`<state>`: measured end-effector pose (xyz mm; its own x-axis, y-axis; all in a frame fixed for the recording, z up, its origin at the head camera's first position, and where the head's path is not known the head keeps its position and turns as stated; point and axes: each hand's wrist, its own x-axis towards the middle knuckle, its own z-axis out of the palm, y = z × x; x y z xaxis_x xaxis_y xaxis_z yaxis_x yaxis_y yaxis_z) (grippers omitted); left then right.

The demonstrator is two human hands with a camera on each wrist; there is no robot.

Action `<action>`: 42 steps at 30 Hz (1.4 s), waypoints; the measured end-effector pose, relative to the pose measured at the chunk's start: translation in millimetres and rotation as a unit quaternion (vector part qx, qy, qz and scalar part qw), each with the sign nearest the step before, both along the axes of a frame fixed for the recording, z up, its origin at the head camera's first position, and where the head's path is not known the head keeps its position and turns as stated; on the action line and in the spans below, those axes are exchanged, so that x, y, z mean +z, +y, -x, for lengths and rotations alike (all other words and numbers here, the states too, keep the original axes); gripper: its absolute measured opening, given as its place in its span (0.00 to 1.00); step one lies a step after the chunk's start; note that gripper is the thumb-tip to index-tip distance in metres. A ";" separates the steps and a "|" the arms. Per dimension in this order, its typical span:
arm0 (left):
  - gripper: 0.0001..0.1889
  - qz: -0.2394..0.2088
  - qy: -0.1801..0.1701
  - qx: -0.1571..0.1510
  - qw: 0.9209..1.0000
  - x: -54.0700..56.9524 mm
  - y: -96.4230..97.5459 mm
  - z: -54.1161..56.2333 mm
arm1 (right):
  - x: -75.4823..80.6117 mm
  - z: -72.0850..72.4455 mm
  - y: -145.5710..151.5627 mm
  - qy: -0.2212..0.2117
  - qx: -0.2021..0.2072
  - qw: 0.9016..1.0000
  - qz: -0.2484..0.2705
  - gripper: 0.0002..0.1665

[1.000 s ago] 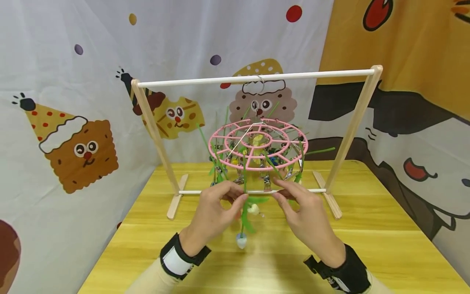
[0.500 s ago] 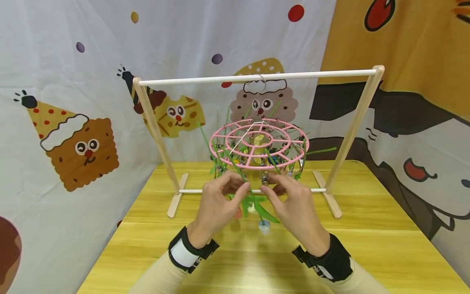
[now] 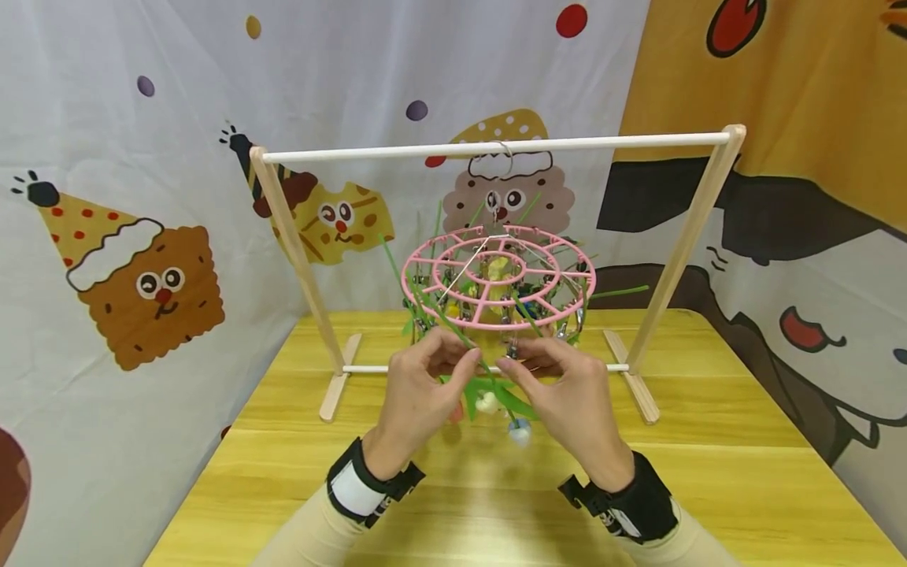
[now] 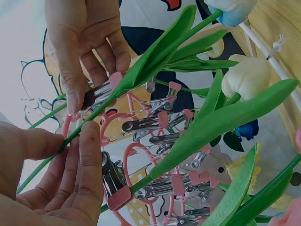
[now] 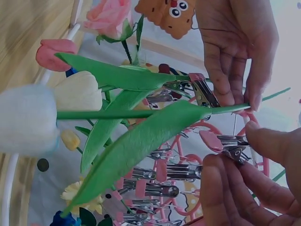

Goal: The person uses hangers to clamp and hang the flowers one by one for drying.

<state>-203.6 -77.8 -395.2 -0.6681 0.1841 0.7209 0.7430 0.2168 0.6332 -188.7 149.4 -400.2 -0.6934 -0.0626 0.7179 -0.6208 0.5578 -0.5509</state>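
Observation:
In the head view my left hand (image 3: 420, 394) pinches the green stem of an artificial tulip between thumb and fingers. Its blue-and-white bloom (image 3: 520, 431) hangs downward, the stem slanting toward the lower right. My right hand (image 3: 577, 398) holds a metal clip (image 5: 230, 143) with pink tips by its handles. That clip hangs from the front of a pink round clip hanger (image 3: 489, 303). In the left wrist view the clip's pink tip is right beside the tulip's stem (image 4: 96, 112); whether the tips are parted is hard to tell.
A wooden stand with a white top bar (image 3: 397, 154) carries the hanger on a hook. Several artificial flowers hang from other clips, among them a cream tulip (image 5: 80, 92), a red tulip (image 5: 55, 54) and a pink rose (image 5: 109, 20). Beneath is a wooden table (image 3: 453, 504).
The tulip has swung from nearly vertical to a slant, its bloom moving right. My right hand has come left with the clip, closer to my left hand. Little differs over the last half second.

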 end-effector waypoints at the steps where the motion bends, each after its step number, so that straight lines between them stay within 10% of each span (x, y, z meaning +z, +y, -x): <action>1: 0.02 0.000 0.001 0.003 1.000 0.4 0.1 0.2 | 0.3 0.1 0.4 -0.002 0.002 1.000 0.007 0.15; 21: 0.03 -0.032 -0.016 0.019 0.999 -0.1 8.3 -2.3 | -2.1 11.2 3.9 -0.062 0.063 0.967 0.237 0.16; 42: 0.05 -0.045 -0.040 -0.001 0.998 -3.2 13.7 -3.3 | -2.8 7.7 8.2 -0.162 0.097 0.954 0.232 0.17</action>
<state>-200.3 -64.1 -398.5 -0.7235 0.1231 0.6792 0.6901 0.1547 0.7070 -196.4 157.6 -403.0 -0.8914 0.0604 0.4493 -0.4425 0.0993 -0.8913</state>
